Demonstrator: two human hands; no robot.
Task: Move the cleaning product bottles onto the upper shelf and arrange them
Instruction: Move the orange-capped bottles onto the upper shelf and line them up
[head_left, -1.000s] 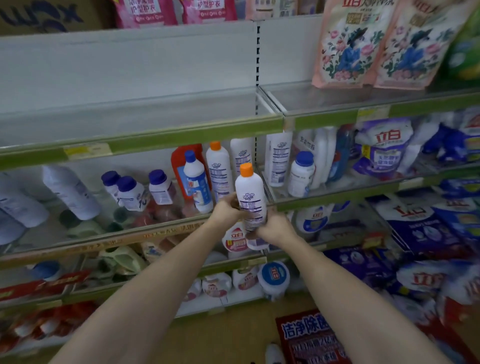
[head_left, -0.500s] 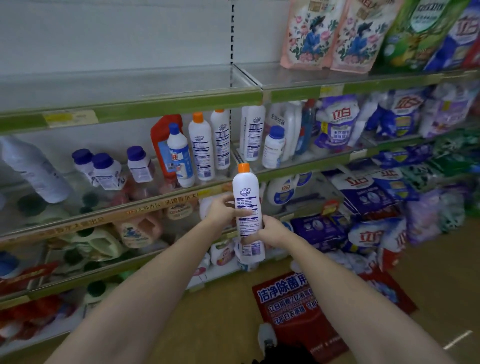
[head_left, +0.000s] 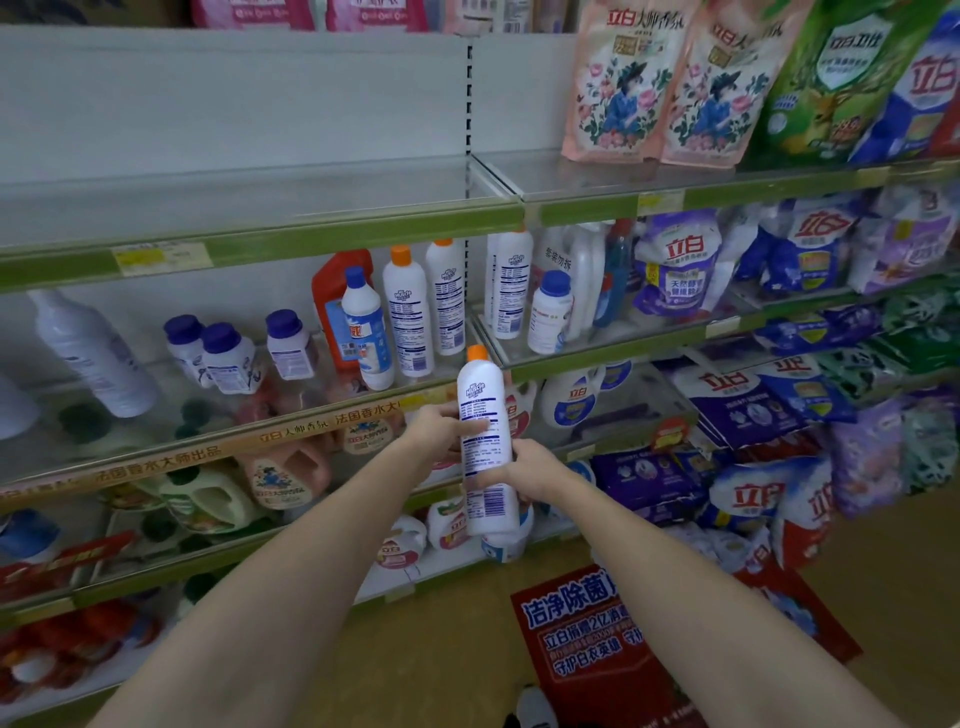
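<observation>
Since half a second ago: little change in the grip, white orange-capped bottle (head_left: 485, 441) kept upright between both hands, shelving seen a touch lower and nearer in view. Nearest: two bare forearms reaching up from the bottom edge. Left hand (head_left: 441, 428) wrapped round the bottle's left side at the label, fingers curled onto the front. Right hand (head_left: 530, 467) clasping it lower on the right side (thumb across the label). Bottle held in the air in front of the lower shelves, touching none of them. Behind it, on the middle shelf (head_left: 311, 410), more orange-capped bottles (head_left: 410, 312), a blue-capped bottle (head_left: 366, 327) and a red jug (head_left: 337, 301), standing close together. Above, upper shelf (head_left: 260, 244) with green edge strip; floral refill pouches (head_left: 665, 83) on its right section.
</observation>
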